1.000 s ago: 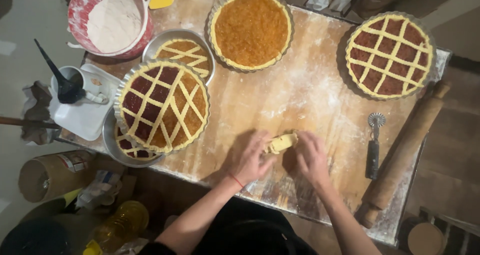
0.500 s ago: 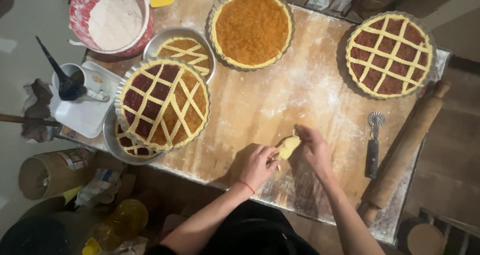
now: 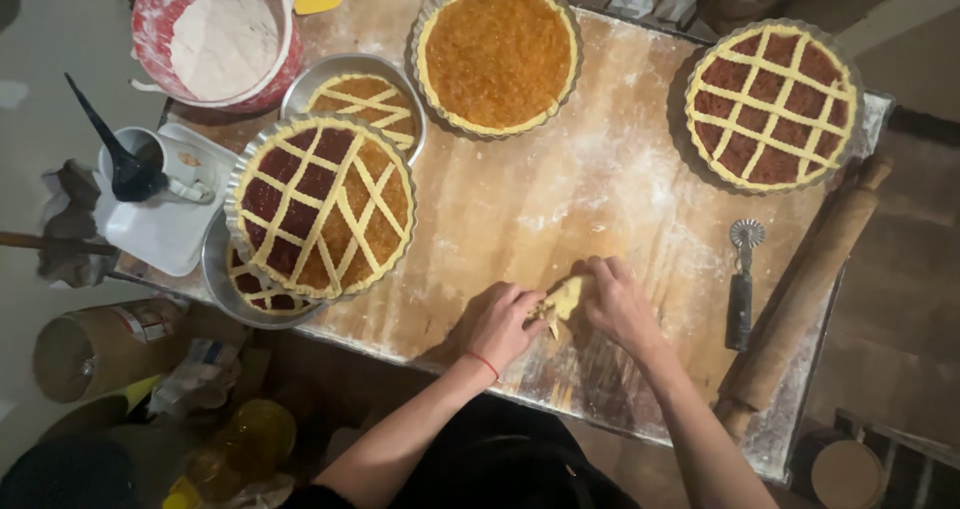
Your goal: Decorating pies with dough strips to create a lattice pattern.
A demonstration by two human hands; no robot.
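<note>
Both hands meet over a small lump of pale dough (image 3: pixel 566 297) at the near edge of the floured wooden desk (image 3: pixel 520 209). The left hand (image 3: pixel 505 324) has its grip pressed together on the left end of the dough, fingers curled under; the right hand (image 3: pixel 618 304) pinches the other end from above, its fingers closed over the lump. The dough sits between them, just above or on the board; which, I cannot tell. Just right of the right hand lies a pastry wheel (image 3: pixel 741 281), and beyond it a rolling pin (image 3: pixel 808 291) along the desk's edge. Far right stands a lattice tart (image 3: pixel 771 105); at the top middle, a plain tart (image 3: pixel 497 52) with no lattice. To the left, a large lattice tart (image 3: pixel 320 205) rests stacked over other tins, near a red flour bucket (image 3: pixel 222 35).
</note>
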